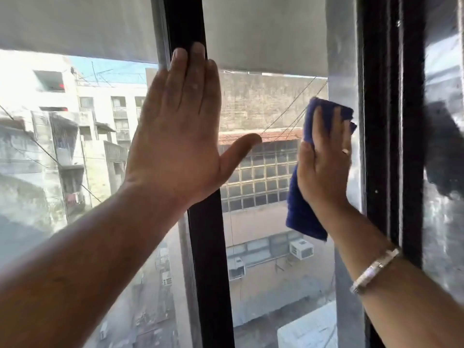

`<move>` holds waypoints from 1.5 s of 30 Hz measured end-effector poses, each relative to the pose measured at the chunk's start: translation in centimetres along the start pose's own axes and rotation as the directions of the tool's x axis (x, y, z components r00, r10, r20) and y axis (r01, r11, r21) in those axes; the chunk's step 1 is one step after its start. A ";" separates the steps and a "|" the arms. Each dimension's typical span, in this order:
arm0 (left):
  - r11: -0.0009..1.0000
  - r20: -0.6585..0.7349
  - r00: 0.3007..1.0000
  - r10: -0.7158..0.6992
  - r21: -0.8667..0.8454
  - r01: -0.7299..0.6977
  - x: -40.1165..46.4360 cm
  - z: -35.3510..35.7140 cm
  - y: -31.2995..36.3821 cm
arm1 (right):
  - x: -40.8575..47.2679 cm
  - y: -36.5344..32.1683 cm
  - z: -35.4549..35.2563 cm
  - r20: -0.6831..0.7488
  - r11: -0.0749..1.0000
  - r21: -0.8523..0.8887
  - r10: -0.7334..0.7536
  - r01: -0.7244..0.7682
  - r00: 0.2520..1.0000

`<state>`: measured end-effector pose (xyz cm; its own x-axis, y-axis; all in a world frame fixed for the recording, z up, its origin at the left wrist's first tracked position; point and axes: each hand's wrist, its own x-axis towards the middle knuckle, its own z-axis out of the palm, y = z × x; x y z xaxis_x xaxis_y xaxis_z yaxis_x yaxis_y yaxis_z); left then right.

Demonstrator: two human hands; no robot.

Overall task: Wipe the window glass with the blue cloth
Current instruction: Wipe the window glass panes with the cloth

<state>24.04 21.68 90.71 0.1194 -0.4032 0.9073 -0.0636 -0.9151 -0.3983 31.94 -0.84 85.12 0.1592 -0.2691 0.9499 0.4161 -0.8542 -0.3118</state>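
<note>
My right hand point(324, 162) presses a folded blue cloth point(301, 212) flat against the window glass point(271, 184), near the pane's right edge at mid height. The cloth shows above my fingertips and hangs below my palm. My left hand point(175, 136) lies flat and spread on the dark vertical frame bar point(208, 259) between two panes, fingers pointing up, thumb stretched right over the glass. It holds nothing.
A pale roller blind point(263, 33) covers the top of the panes. A thick dark frame post point(391, 146) stands right of the cloth, with another reflective pane point(442, 222) beyond it. Buildings and air-conditioner units show outside through the glass.
</note>
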 end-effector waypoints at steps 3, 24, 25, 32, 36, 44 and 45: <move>1.000 -0.020 1.000 -0.003 0.010 0.003 0.0 0.2 -0.1 | -8.2 -3.0 2.6 0.065 0.937 -0.041 -0.344 0.347 0.937; 0.996 0.130 0.990 -0.057 0.078 0.047 -8.0 0.0 3.0 | -17.1 6.7 -1.3 0.317 0.782 -0.047 -0.578 0.621 0.752; 0.996 0.133 0.989 -0.068 0.074 0.058 -8.1 0.0 3.1 | -15.0 8.1 -1.7 0.266 0.854 -0.083 -0.478 0.514 0.837; 0.996 0.138 0.988 -0.063 0.069 0.054 -8.3 -0.2 3.3 | -8.0 0.6 1.8 -0.019 0.991 -0.060 -0.125 0.124 0.992; 0.994 0.140 0.988 -0.064 0.098 0.050 -8.0 -0.3 3.3 | -19.7 0.5 1.7 0.234 0.832 -0.034 -0.532 0.554 0.814; 0.997 0.135 0.989 -0.064 0.051 0.057 -8.3 -0.3 3.5 | -11.4 5.1 -0.3 0.143 0.949 -0.069 -0.297 0.309 0.944; 0.997 0.134 0.989 -0.063 0.052 0.056 -8.3 -0.3 3.5 | -10.5 3.3 0.4 0.093 0.971 -0.066 -0.223 0.229 0.970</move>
<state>22.54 21.87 81.82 0.2544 -0.3428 0.9043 -0.0053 -0.9356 -0.3531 32.03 -0.67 74.10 0.1452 -0.0292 0.9890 0.3812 -0.9207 -0.0832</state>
